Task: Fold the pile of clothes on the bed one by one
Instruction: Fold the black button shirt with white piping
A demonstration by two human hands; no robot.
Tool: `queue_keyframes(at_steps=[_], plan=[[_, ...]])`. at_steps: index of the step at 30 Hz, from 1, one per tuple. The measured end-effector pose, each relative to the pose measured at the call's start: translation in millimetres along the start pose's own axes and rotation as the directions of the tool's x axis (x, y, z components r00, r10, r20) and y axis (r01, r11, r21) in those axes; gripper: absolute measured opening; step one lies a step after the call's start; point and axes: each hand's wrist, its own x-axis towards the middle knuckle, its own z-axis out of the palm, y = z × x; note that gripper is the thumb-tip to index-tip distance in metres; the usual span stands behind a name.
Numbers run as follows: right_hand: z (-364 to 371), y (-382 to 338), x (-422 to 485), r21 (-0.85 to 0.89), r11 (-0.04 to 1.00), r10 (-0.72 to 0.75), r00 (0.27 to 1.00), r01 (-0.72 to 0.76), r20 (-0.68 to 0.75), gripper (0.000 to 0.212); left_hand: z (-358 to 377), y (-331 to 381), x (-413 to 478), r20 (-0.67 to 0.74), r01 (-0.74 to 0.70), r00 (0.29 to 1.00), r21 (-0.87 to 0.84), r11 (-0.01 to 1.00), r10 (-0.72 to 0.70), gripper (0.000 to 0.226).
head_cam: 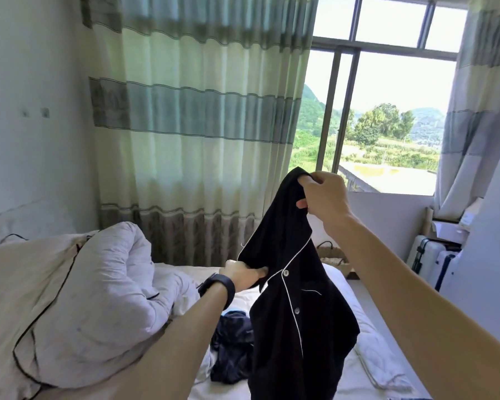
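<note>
Above the bed, both grips hold the black shirt, right hand high, left hand lower; step: opening it out; next likely needs laying flat.

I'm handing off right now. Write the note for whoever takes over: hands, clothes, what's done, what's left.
Left hand: grips the black piped shirt near its collar.
Right hand: pinches a higher part of the shirt, holding it up over the bed.
Dark clothes: crumpled on the bed below the shirt, beside the white duvet.
Done: no folded item in view.
Left: fold this shirt, then the crumpled ones.
</note>
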Motion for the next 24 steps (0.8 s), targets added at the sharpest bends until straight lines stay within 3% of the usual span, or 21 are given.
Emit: queue_keyframes(at_steps=[3, 5, 8, 13, 15, 18, 19, 21, 22, 24], plan=[[-2, -3, -4, 0.090, 0.996, 0.009, 1.000, -0.010, 0.015, 0.019, -3, -1, -6, -0.073, 0.083, 0.994, -0.012, 0.996, -0.084, 0.100], [-3, -6, -6, 0.141, 0.990, -0.001, 1.000, -0.003, 0.028, 0.015, -6, 1, -7, 0.034, 0.063, 0.998, -0.127, 0.990, -0.059, 0.091], [-3, -8, -7, 0.183, 0.983, -0.007, 1.000, 0.002, 0.026, 0.014, -7, 7, -11, 0.250, 0.051, 0.968, -0.303, 0.952, 0.028, 0.056], [2, -2, -7, 0.210, 0.977, 0.033, 0.999, -0.038, 0.027, 0.014, -4, 7, -21, 0.504, 0.106, 0.863, -0.104, 0.989, -0.040, 0.018], [2, 2, -8, 0.179, 0.983, 0.027, 0.999, -0.030, 0.022, 0.015, -9, 6, -23, 0.442, 0.077, 0.896, -0.041, 0.996, -0.051, 0.021], [-4, 19, -12, 0.019, 0.999, -0.026, 1.000, 0.026, -0.005, 0.019, -36, 7, -28, 0.111, 0.043, 0.993, 0.066, 0.997, -0.050, 0.032], [-7, 30, -14, -0.048, 0.998, -0.040, 0.999, 0.038, -0.025, 0.021, -51, 7, -28, 0.054, 0.048, 0.997, 0.033, 0.998, -0.050, 0.035], [-14, 54, -19, -0.170, 0.985, -0.031, 0.997, 0.018, -0.071, 0.026, -82, 3, -29, 0.040, -0.024, 0.999, -0.214, 0.977, 0.033, 0.028], [-18, 67, -22, -0.199, 0.980, 0.004, 0.995, -0.023, -0.096, 0.027, -98, -1, -36, 0.036, -0.034, 0.998, -0.406, 0.913, 0.053, 0.019], [-24, 91, -25, -0.207, 0.969, 0.105, 0.984, -0.134, -0.147, 0.027, -121, -12, -55, 0.067, 0.006, 0.996, -0.726, 0.688, 0.062, 0.019]])
